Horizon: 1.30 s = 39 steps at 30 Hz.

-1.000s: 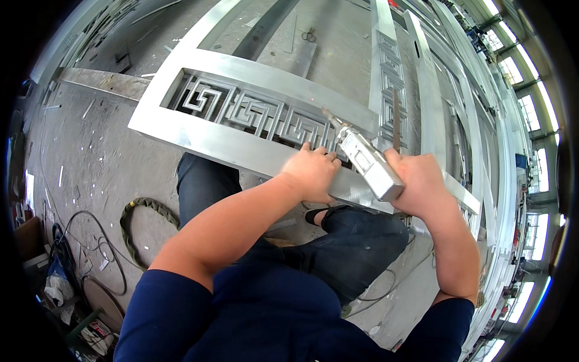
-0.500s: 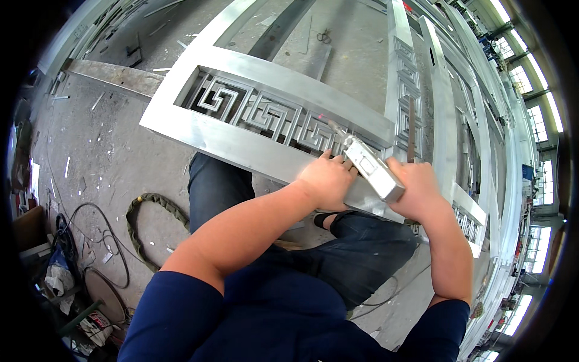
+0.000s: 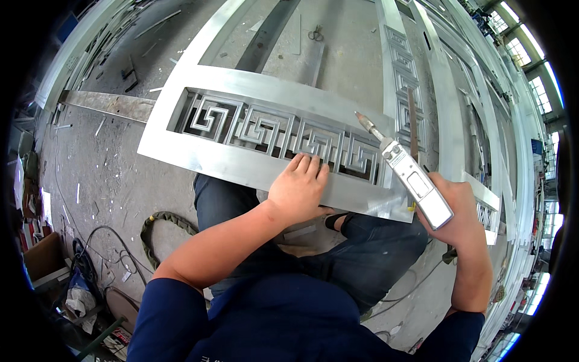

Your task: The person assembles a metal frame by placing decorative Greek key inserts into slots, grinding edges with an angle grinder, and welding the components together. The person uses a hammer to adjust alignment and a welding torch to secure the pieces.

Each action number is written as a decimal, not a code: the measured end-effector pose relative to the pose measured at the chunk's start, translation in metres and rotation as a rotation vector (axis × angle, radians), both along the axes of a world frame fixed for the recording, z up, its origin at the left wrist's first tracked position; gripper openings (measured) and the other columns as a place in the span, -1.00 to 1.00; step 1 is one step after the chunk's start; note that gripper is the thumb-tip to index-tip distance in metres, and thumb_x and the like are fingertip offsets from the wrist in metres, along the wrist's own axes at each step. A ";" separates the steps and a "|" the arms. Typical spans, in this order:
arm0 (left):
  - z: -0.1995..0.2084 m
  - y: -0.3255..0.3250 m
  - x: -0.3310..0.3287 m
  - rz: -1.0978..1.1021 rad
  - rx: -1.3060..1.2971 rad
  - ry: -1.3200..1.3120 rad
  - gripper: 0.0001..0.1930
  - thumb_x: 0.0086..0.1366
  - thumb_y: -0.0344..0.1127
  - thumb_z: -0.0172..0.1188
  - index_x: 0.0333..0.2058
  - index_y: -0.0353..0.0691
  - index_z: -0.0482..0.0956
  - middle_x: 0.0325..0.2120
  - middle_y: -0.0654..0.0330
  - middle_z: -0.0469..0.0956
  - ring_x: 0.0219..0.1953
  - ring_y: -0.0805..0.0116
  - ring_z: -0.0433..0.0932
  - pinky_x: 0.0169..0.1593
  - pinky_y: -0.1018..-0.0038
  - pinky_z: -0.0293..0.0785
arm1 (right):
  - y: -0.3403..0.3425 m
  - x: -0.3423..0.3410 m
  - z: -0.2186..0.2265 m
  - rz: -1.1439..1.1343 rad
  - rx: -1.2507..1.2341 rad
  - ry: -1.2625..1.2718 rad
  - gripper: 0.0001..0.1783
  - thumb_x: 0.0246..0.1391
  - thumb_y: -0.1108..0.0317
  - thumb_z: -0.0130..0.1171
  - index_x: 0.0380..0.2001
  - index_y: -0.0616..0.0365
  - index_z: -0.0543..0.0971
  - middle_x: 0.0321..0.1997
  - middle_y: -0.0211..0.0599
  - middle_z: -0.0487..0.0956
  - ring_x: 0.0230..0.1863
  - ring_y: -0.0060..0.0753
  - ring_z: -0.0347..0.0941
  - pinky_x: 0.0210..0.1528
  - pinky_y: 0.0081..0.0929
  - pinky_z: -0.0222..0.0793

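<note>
In my right hand is a silver-white laser welding gun with a copper-coloured tip. Its tip points up and left, over the right end of a silvery metal frame. My left hand grips the frame's near rail, fingers side by side over the top and the thumb partly hidden at the outer edge. Set in the opening beyond my fingertips is a metal lattice of square spirals. The frame's near rail lies above my knees. Behind the gun, a similar lattice strip runs away along the right side.
A rusty flat bar lies by the right strip. More long metal profiles lie on the right. A support beam sticks out at left. On the floor are a fabric-sleeved hose, black cables and scattered offcuts.
The welding gun has moved right, away from the lattice, in my right hand. My left hand has shifted left along the rail, away from the gun. A red dot on the lattice no longer shows.
</note>
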<state>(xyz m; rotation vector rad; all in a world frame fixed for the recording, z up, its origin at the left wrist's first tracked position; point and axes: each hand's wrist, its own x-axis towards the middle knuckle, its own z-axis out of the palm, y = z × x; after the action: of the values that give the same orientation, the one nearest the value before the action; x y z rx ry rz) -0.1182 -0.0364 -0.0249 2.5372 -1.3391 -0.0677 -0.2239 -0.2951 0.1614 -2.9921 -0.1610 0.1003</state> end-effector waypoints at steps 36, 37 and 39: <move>0.003 -0.002 0.004 0.006 -0.033 0.013 -0.06 0.02 0.32 0.42 0.09 -0.46 0.49 0.15 -0.22 0.50 0.24 -0.12 0.46 0.40 0.14 0.27 | 0.037 0.059 -0.066 0.196 -0.260 0.157 -0.68 -0.18 0.32 0.30 -0.34 0.17 0.45 -0.56 -0.16 0.63 -0.49 -0.02 0.64 -0.43 -0.12 0.53; 0.002 -0.003 0.003 0.008 -0.045 0.008 -0.07 0.02 0.32 0.42 0.08 -0.46 0.49 0.13 -0.21 0.51 0.23 -0.12 0.46 0.39 0.14 0.28 | 0.037 0.059 -0.065 0.204 -0.249 0.159 -0.71 -0.14 0.32 0.28 -0.34 0.17 0.45 -0.56 -0.17 0.63 -0.49 -0.01 0.64 -0.43 -0.11 0.52; 0.004 -0.002 0.006 -0.010 -0.070 0.006 -0.07 0.02 0.33 0.41 0.05 -0.48 0.49 0.09 -0.19 0.53 0.20 -0.10 0.48 0.37 0.14 0.30 | 0.035 0.058 -0.067 0.201 -0.247 0.145 -0.71 -0.13 0.32 0.28 -0.34 0.17 0.46 -0.56 -0.16 0.64 -0.48 -0.01 0.65 -0.44 -0.11 0.51</move>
<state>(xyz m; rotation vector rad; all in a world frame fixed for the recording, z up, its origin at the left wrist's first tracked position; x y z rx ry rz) -0.1126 -0.0383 -0.0211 2.4707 -1.3288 -0.0306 -0.1656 -0.2597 0.0947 -3.1874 -0.4647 0.3843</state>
